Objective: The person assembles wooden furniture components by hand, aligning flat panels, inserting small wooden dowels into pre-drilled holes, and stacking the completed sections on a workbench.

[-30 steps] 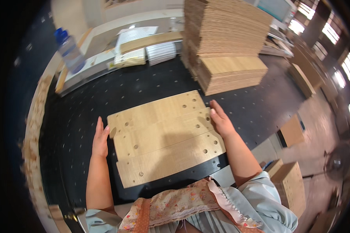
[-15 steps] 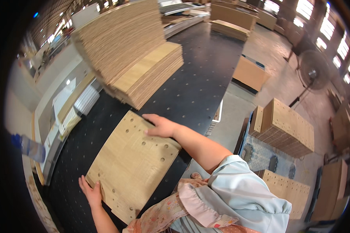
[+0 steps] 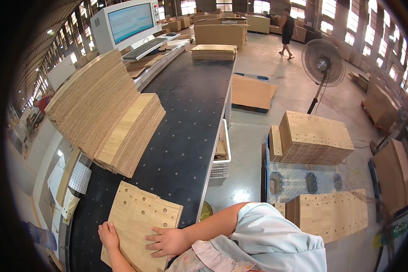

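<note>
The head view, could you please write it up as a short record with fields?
Left hand: at the left edge of the drilled boards
Right hand: spread, palm down on those boards
Surface: black table
Farther along: tall board stack, then a computer screen
Right floor: blue pallet bearing a drilled pile; standing fan beyond

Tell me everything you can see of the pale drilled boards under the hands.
The pale drilled boards look like wood, with faint grain and round holes near the far end. They lie flat on the black table, their far edges stepped. The right hand spreads on top; the left hand rests at their left edge. Their near end is partly hidden.
</note>
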Action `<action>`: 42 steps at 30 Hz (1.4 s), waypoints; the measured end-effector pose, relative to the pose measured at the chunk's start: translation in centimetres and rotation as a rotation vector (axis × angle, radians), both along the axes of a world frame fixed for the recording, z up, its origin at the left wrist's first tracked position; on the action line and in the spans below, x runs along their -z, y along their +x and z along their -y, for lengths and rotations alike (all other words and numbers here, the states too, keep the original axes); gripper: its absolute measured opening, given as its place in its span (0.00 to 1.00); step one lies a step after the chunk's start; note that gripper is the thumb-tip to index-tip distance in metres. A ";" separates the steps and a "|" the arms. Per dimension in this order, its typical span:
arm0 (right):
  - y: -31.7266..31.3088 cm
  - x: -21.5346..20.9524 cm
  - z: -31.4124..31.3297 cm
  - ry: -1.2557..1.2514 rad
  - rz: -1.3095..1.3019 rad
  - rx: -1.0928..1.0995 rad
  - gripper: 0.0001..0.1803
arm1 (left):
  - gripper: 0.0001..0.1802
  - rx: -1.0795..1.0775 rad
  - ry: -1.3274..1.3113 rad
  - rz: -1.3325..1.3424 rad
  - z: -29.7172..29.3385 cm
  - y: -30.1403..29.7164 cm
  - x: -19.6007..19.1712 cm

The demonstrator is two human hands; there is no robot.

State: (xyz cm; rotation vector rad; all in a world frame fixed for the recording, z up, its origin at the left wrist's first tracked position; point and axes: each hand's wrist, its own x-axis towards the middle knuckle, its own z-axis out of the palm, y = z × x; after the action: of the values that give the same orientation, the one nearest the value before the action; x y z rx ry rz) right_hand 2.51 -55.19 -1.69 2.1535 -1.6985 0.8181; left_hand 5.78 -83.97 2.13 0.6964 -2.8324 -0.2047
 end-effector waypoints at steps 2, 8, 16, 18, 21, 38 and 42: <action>0.0 0.5 0.3 -0.040 0.000 0.010 0.33 | 0.17 0.005 -0.013 -0.003 -0.3 0.0 -0.1; 0.5 2.2 0.9 -0.208 -0.184 0.101 0.25 | 0.16 0.025 -0.049 -0.056 -1.1 1.1 -0.6; -5.3 -6.9 -1.3 0.339 0.571 -0.402 0.23 | 0.17 0.009 -0.019 -0.217 -1.7 1.3 -0.1; -8.4 -9.5 -2.0 0.185 0.568 -0.081 0.25 | 0.16 -0.026 -0.009 -0.219 -1.7 1.8 -0.2; -14.2 -12.3 -1.3 -0.075 0.327 0.262 0.28 | 0.16 -0.057 0.020 -0.199 -2.4 1.8 -0.9; -23.3 -9.4 10.1 -0.341 0.213 0.739 0.23 | 0.16 -0.155 0.117 -0.182 -3.0 1.9 -1.8; -23.7 -9.2 8.3 -0.437 0.248 0.705 0.25 | 0.16 -0.175 0.136 -0.174 -3.2 1.9 -1.7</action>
State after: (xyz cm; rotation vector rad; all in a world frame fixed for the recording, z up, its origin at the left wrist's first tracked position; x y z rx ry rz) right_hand -21.18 -63.51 7.51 1.0890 -1.9669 1.1182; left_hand 7.70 -80.80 3.86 0.9023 -2.5944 -0.4103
